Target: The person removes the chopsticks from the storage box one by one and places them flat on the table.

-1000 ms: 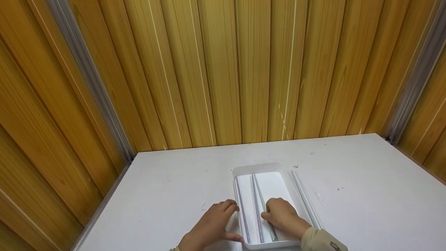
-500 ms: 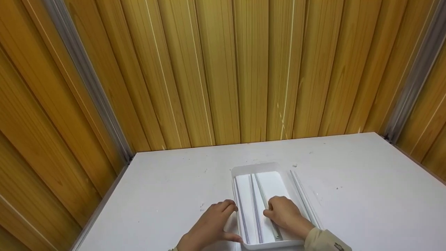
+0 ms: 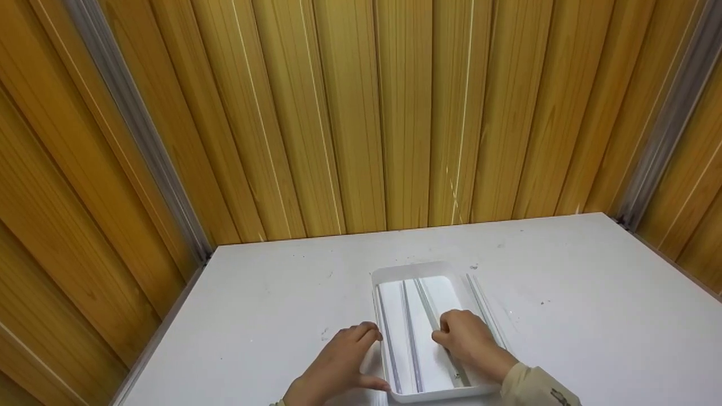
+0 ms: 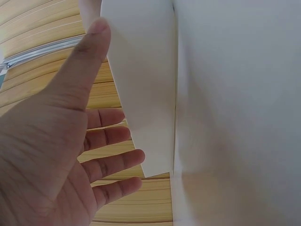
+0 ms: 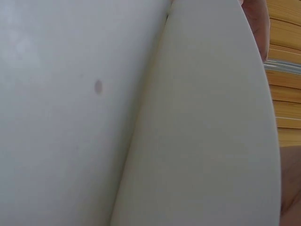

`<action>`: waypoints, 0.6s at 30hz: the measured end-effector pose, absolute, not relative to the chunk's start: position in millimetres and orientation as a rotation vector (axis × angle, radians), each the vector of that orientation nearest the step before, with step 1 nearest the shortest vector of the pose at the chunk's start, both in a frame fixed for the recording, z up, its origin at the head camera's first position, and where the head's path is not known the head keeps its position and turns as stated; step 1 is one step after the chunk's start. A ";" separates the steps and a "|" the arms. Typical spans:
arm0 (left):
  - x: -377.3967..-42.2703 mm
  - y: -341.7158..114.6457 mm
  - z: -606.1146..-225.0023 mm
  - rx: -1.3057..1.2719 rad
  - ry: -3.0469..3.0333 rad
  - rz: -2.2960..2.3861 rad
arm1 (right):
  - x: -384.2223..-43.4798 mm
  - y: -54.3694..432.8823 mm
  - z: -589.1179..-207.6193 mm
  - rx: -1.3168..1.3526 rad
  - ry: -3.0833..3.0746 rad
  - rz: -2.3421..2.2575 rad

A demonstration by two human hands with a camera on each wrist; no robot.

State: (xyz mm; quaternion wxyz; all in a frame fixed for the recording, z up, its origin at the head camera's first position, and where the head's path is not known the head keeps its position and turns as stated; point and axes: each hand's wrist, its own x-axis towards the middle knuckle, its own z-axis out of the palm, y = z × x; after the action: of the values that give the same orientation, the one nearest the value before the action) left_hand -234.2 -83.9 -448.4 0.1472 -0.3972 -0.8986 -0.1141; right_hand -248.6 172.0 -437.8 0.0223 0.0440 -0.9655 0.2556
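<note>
White tray (image 3: 418, 272) sat near table (image 3: 271, 299) front edge. Left hand (image 3: 337, 366) lay relaxed, flat against tray's left wall. Right hand (image 3: 468, 341) curled inside over slanted rod (image 3: 427, 300); grip unclear, cannot tell. Risk: rod slipping, knocking neighbouring rods (image 3: 406, 316) askew; tray skidding.

The tray (image 3: 418, 270) is plain white, holding silvery-grey rods (image 3: 410, 332) in thin stripes. The desk (image 3: 271, 304) is white with small dark specks. Behind, the wall (image 3: 361, 113) shows honey-yellow wood grain between grey metal strips (image 3: 135, 135). A sleeve (image 3: 538, 386) is beige.
</note>
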 end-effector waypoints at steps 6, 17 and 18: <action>-234.0 -83.8 -447.8 -1.122 -2.631 -0.322 | -247.4 176.2 -437.3 0.133 -3.002 0.814; -234.5 -83.0 -447.6 -1.128 -2.661 -0.307 | -244.9 188.1 -432.0 0.118 -3.040 0.818; -234.5 -83.0 -447.6 -1.132 -2.658 -0.308 | -245.0 189.0 -431.4 0.115 -3.040 0.810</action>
State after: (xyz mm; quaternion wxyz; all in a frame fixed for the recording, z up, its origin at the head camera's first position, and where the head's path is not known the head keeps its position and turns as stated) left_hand -234.5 -83.0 -447.6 0.1180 -0.3869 -0.9085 -0.1052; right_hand -245.0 189.0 -431.4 -0.0033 0.0364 -0.9656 0.2574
